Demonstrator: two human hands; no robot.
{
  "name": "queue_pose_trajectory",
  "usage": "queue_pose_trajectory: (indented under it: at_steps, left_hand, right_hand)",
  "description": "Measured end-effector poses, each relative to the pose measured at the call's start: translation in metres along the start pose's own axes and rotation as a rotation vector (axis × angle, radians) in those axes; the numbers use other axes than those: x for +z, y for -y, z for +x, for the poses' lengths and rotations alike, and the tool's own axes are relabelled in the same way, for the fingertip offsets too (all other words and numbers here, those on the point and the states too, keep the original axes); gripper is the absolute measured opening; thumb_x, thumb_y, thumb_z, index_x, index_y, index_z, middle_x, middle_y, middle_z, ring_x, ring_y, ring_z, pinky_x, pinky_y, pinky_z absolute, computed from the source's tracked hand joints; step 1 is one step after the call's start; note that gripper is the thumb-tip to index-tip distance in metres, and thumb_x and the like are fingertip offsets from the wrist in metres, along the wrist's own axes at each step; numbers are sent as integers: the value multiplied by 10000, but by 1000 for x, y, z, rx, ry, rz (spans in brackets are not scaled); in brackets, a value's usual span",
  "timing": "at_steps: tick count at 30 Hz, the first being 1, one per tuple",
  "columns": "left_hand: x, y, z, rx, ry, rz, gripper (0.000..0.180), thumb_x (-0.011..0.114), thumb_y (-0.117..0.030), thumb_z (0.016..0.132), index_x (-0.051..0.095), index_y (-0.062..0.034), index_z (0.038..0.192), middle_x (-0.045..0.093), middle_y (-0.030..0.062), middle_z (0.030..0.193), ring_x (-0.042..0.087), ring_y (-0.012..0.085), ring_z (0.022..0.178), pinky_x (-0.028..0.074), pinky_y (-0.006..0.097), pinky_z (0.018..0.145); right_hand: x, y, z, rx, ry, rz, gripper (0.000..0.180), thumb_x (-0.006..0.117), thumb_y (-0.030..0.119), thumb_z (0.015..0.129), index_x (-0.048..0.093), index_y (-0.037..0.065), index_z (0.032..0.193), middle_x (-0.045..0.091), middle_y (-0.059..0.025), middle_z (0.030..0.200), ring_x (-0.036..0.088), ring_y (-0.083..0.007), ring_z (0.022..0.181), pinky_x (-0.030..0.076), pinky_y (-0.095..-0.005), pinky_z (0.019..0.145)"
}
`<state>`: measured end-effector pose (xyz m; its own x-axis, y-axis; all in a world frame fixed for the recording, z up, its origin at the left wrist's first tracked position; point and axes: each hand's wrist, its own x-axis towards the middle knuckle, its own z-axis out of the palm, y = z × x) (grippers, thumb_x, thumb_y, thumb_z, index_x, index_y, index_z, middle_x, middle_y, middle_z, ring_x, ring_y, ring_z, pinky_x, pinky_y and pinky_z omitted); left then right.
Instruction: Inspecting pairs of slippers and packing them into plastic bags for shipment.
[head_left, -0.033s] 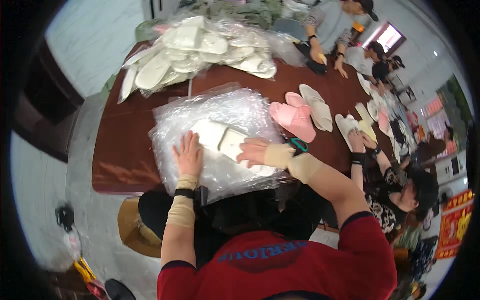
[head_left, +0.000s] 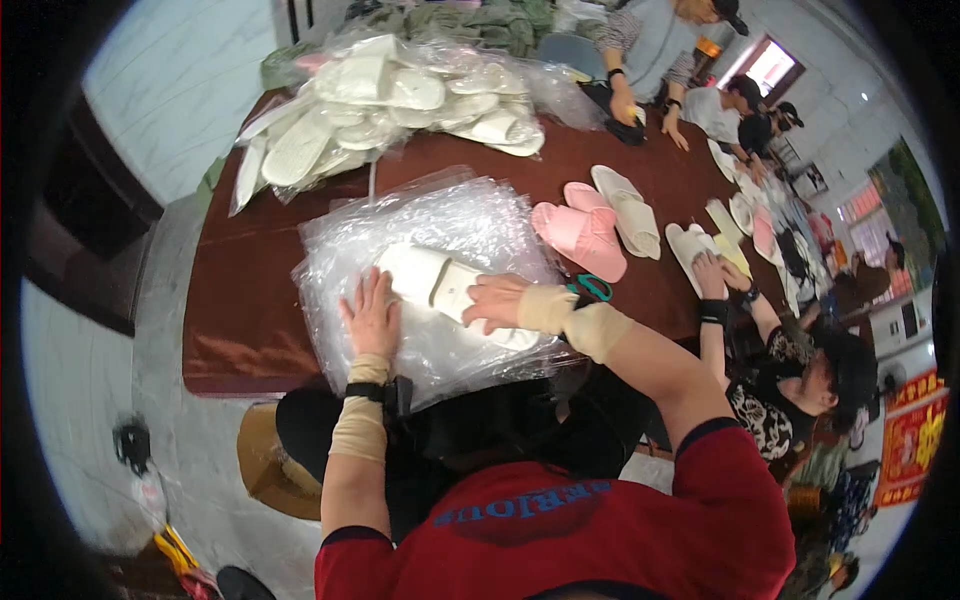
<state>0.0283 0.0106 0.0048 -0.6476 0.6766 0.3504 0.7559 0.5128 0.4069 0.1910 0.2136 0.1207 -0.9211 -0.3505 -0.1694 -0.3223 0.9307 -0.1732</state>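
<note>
A white slipper (head_left: 418, 272) lies on a stack of clear plastic bags (head_left: 345, 235) in front of me, with its strapped end to the left. My left hand (head_left: 370, 318) rests on the bags with fingers stretched out, its fingertips by the strapped end. Over the slipper's other end my right hand (head_left: 497, 301) is closed from above, fingers bent onto the sole. Part of that sole is hidden under the hand and wrist. Beige wraps cover both of my wrists.
A heap of bagged white slippers (head_left: 365, 85) lies on the brown table (head_left: 235, 335) at the far left. Right of the bags are pink slippers (head_left: 575, 238), off-white slippers (head_left: 628, 215) and green-handled scissors (head_left: 594, 287). A co-worker's hands (head_left: 712, 275) handle a white slipper at the right.
</note>
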Motion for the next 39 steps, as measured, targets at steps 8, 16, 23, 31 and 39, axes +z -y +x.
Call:
queue_pose_trajectory:
  at_steps: [8,16,23,31,39]
  left_hand:
    - [-3,-5,6,-15,81,0,623,567,-225,855,333,-169,1429,306,40,1505,246,250,1403,127,620,1093]
    - [-7,-9,5,-46,94,138,618,553,-285,872,325,-166,1434,246,58,1524,201,240,1419,141,614,1094]
    - [-4,-15,10,-49,102,124,587,551,-289,869,362,-152,1408,280,74,1504,256,242,1393,135,601,1101]
    - [-18,-6,6,-90,129,121,575,525,-313,887,362,-137,1410,288,84,1501,242,238,1401,120,594,1110]
    - [-16,-12,9,-97,193,84,586,505,-322,901,341,-122,1427,271,95,1512,221,247,1411,121,600,1105]
  right_hand:
    - [-4,-23,-15,81,-199,180,313,707,261,720,618,135,993,532,-60,946,508,-269,986,432,-379,846]
    - [-68,-106,-92,512,-502,172,399,692,345,764,628,91,1065,616,-108,1018,571,-305,998,454,-383,862]
    - [-100,-230,-143,1347,-611,139,417,640,386,814,612,106,1122,647,-143,1054,611,-328,1006,481,-420,848]
    - [-120,-233,57,848,-526,-121,435,658,250,819,559,118,1221,594,-137,1179,592,-309,1052,466,-389,891]
    - [-132,-219,276,645,-991,1151,416,689,189,798,580,-1,1152,622,-145,1095,676,-212,659,538,-309,535]
